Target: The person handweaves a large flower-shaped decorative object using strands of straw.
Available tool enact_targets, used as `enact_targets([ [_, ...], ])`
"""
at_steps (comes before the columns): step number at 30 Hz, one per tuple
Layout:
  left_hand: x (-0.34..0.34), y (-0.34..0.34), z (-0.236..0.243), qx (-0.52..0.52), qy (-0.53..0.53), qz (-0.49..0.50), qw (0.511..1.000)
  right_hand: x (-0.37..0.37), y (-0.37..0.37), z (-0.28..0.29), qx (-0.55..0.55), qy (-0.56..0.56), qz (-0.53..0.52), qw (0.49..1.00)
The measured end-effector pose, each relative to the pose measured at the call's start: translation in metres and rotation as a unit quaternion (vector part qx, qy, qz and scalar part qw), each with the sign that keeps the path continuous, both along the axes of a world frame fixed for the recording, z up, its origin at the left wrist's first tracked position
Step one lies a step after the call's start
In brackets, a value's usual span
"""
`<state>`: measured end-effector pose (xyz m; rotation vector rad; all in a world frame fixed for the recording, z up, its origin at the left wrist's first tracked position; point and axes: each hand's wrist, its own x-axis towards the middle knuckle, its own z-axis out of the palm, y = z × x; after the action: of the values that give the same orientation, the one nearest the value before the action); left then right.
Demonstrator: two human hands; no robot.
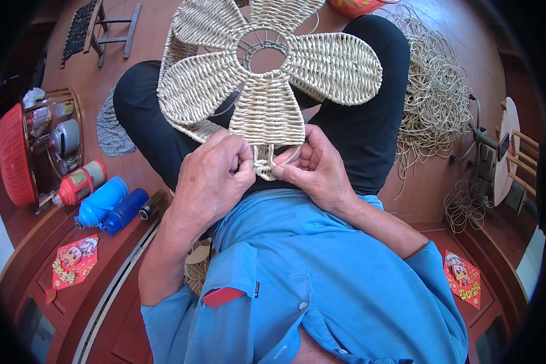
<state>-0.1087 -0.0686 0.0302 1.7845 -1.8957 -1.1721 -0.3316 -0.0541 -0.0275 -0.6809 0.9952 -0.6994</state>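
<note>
A flower-shaped piece woven from pale straw cord rests across my lap, with a round wire-spoked opening at its centre. Its nearest petal is closely woven except for a gap near the tip, where bare lengthwise strands show. At the gap's left side my left hand is closed, its fingertips pinched at the petal; whether a strand is between them is hidden. On the right, my right hand grips the petal's tip between thumb and curled fingers, where a loop of cord bends beside the thumb.
A large heap of loose cord lies on the floor at right, near a wire flower frame and a wooden chair. Blue flasks, a red flask and a rack with a red basin stand at left. A stool is beyond.
</note>
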Motion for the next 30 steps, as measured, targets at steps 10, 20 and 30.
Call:
enact_targets([
  [10,-0.001,0.000,-0.001,-0.001,0.020,0.007,1.000,-0.011,0.000,0.025,-0.501,0.345,0.043,0.792],
  [20,0.001,-0.001,-0.003,0.006,0.025,0.002,1.000,-0.002,-0.010,0.032,-0.499,0.403,0.203,0.740],
  [30,0.003,0.003,-0.013,-0.019,0.033,-0.023,0.999,0.004,-0.010,0.027,-0.494,0.386,0.235,0.743],
])
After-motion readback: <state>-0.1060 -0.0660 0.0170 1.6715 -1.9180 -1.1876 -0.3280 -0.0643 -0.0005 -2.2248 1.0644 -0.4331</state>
